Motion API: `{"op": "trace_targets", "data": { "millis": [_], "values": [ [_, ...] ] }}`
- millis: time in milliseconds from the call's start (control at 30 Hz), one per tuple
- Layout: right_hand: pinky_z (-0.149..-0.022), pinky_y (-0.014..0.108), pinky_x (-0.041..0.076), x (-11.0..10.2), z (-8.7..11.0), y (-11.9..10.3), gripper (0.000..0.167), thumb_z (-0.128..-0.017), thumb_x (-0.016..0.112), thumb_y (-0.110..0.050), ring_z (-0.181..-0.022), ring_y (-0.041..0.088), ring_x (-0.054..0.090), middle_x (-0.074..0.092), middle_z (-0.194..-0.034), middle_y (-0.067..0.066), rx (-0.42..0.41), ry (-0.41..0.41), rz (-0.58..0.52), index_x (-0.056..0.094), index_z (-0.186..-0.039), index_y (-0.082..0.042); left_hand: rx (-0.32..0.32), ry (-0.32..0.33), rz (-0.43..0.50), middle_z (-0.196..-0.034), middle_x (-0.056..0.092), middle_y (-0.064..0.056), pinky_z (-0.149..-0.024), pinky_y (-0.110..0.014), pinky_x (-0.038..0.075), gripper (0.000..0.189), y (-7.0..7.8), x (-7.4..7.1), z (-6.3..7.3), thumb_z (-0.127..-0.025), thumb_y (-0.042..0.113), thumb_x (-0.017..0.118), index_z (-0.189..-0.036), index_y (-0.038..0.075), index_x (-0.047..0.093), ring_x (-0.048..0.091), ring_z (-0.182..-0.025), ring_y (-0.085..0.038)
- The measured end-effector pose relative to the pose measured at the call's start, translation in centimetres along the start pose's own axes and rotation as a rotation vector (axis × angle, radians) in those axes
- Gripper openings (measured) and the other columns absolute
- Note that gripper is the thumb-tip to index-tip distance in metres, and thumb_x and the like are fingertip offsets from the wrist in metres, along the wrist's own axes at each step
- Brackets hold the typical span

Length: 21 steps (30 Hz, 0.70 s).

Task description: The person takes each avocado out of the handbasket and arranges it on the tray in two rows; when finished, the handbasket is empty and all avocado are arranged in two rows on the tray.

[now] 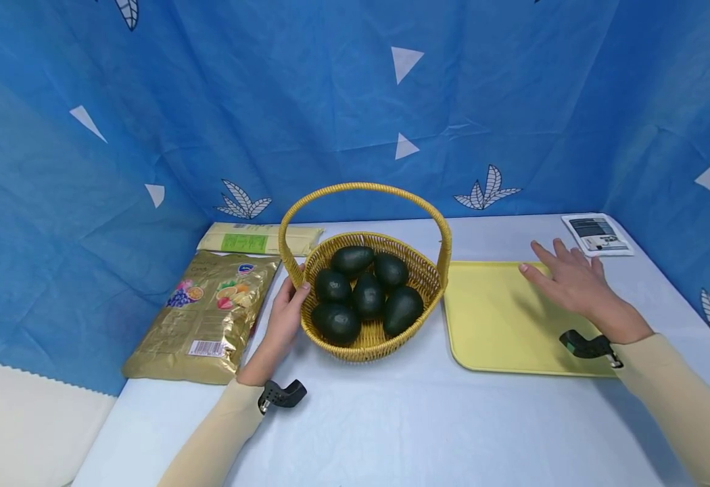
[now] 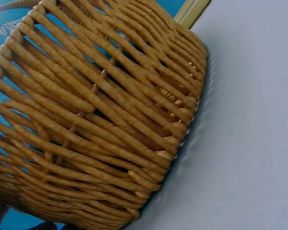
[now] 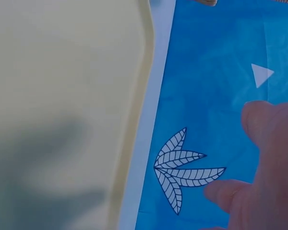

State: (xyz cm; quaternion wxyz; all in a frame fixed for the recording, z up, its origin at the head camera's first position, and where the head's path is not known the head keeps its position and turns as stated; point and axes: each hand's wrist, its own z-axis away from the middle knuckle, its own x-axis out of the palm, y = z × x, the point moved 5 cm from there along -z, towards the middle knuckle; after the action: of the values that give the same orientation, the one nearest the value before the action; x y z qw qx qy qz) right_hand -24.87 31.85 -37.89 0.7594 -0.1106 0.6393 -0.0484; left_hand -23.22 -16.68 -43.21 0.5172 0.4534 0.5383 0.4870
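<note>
A yellow wicker basket (image 1: 362, 352) with a tall arched handle stands mid-table, holding several dark green avocados (image 1: 368, 296). My left hand (image 1: 285, 311) grips the basket's left rim near the handle's foot, thumb over the edge. In the left wrist view the woven side of the basket (image 2: 96, 115) fills most of the picture, and only a dark bit of the hand shows at the lower left. Over a yellow tray (image 1: 501, 338) on the right, my right hand (image 1: 580, 284) hovers with spread fingers and holds nothing. The right wrist view shows its fingers (image 3: 273, 158) beside the tray's edge (image 3: 134, 120).
Left of the basket lies a large gold fruit-print bag (image 1: 209, 318), with a pale yellow-green packet (image 1: 251, 239) behind it. A white and grey packet (image 1: 597, 235) rests at the back right. Blue patterned cloth (image 1: 343, 101) walls the table's back and sides.
</note>
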Motion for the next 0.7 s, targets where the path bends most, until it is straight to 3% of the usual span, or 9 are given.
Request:
{"op": "trace_targets", "data": {
  "millis": [200,433,500,700],
  "values": [
    [-0.108,0.086,0.002,0.3,-0.2,-0.1,0.087,-0.104,0.022,-0.066,-0.140,0.074,0.007,0.004,-0.158,0.047,-0.006,-0.007,-0.001,0.016,-0.161,0.000,-0.010,-0.002,0.105,-0.162,0.037,-0.017,-0.122,-0.053,0.033,0.053,-0.4,0.1,-0.1,-0.107,0.013,0.047,-0.158,0.010,0.035,0.037,-0.149,-0.033],
    [-0.108,0.087,0.003,0.2,-0.2,-0.3,0.086,-0.104,0.022,-0.065,-0.140,0.073,0.008,0.005,-0.158,0.046,-0.012,-0.003,-0.012,0.017,-0.161,-0.001,-0.005,-0.006,0.126,-0.158,0.041,-0.018,-0.106,-0.029,0.046,0.051,-0.5,0.0,-0.2,-0.106,0.010,0.048,-0.156,0.010,0.038,0.043,-0.142,-0.029],
    [-0.107,0.087,0.003,0.3,-0.2,-0.4,0.084,-0.105,0.023,-0.063,-0.140,0.073,0.008,0.006,-0.158,0.047,-0.018,-0.006,-0.023,0.018,-0.161,-0.001,-0.002,-0.011,0.123,-0.158,0.041,-0.018,-0.108,-0.031,0.046,0.051,-0.5,0.0,-0.3,-0.106,0.011,0.048,-0.156,0.009,0.038,0.043,-0.142,-0.029],
    [-0.108,0.086,0.004,0.4,0.2,-1.2,0.082,-0.106,0.026,-0.062,-0.141,0.071,0.011,0.010,-0.158,0.046,-0.037,0.004,-0.042,0.021,-0.161,-0.001,0.009,-0.025,0.117,-0.158,0.040,-0.018,-0.120,-0.053,0.035,0.050,-0.6,-0.1,-0.3,-0.107,0.012,0.047,-0.156,0.009,0.037,0.040,-0.145,-0.031]
  ]
}}
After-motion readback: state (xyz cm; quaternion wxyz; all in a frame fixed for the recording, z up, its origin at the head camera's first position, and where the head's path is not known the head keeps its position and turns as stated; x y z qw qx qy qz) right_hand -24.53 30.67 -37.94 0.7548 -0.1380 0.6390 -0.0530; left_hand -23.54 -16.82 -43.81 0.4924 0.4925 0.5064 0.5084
